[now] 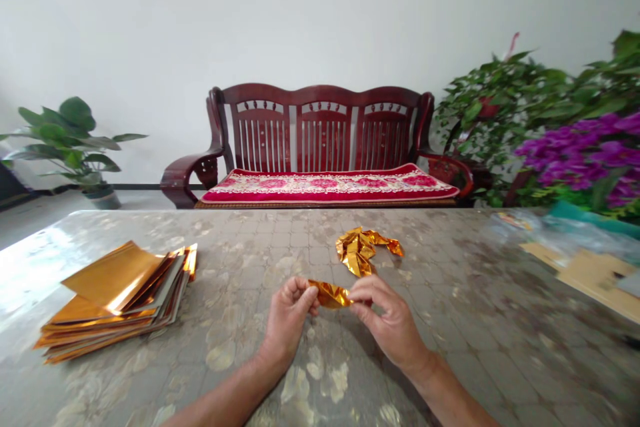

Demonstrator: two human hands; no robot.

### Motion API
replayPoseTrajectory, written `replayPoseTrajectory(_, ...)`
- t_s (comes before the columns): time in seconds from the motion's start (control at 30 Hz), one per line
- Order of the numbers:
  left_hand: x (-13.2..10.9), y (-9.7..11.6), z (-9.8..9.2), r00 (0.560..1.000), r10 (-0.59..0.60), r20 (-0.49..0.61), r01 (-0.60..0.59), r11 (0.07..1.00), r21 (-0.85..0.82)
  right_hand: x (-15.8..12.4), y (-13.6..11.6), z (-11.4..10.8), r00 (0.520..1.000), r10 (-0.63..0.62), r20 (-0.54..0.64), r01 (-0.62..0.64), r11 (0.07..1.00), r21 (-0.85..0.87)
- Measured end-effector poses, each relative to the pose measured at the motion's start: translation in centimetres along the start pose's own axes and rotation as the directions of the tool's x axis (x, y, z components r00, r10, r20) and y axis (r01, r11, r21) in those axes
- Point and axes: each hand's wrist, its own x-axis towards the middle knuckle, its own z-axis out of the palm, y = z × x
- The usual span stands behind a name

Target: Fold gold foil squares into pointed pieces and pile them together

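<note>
Two hands: one left hand (287,320), one right hand (390,323). Between them, one foil strip (330,294). On the bench (450,340), one crumpled foil (357,248) and one stack of foil sheets (117,303), too many to count. Beyond the bench stand one settee (320,127) with three back panels, one cushion (330,185) and one potted plant (65,147).

A dark wooden bench (320,95) with a red floral cushion (330,187) stands against a white wall (320,13).
</note>
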Motion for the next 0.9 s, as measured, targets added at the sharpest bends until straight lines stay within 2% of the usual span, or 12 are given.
replayPoseTrajectory(0.23,-0.6,-0.1,-0.1,0.990,0.138,0.019,-0.140,0.985,0.097,0.0,-0.4,0.5,0.987,0.140,-0.076,-0.141,0.990,-0.005)
replayPoseTrajectory(0.47,-0.7,-0.3,-0.4,0.984,0.174,0.035,-0.177,0.970,0.167,-0.5,-0.1,0.7,0.951,0.239,-0.196,-0.244,0.970,-0.002)
replayPoseTrajectory(0.57,-0.7,-0.1,-0.5,0.983,0.184,0.025,-0.185,0.955,0.232,-0.7,0.2,0.8,0.942,0.276,-0.193,-0.277,0.961,0.023)
replayPoseTrajectory(0.7,-0.8,0.2,-0.5,0.979,0.200,0.046,-0.205,0.942,0.265,-0.5,-0.2,0.5,0.958,0.229,-0.173,-0.238,0.971,-0.036)
replayPoseTrajectory(0.9,-0.5,0.4,0.0,0.978,0.199,0.059,-0.207,0.952,0.227,0.2,-1.0,0.2,0.983,0.121,-0.138,-0.142,0.978,-0.153)
